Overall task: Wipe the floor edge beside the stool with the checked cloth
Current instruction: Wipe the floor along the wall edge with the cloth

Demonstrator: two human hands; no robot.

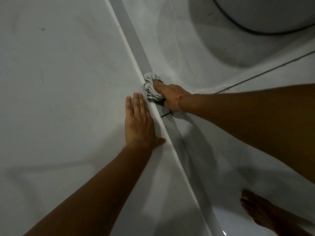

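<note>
Two bare hands work along the grey strip point(134, 43) where the wall point(59, 65) meets the floor point(196, 68). Left hand point(139, 121) lies flat on the wall, fingers pressed together and straight, thumb out toward the strip. Right hand point(167, 96) is closed around the bunched cloth point(150, 86), pushing it down onto the strip just ahead of the left fingertips; a thin band circles its wrist. A dark mark sits on the strip just below the right hand. The stool point(265, 14) shows at the top right, well apart from the cloth. A bare foot point(255, 210) stands on the floor at the lower right
</note>
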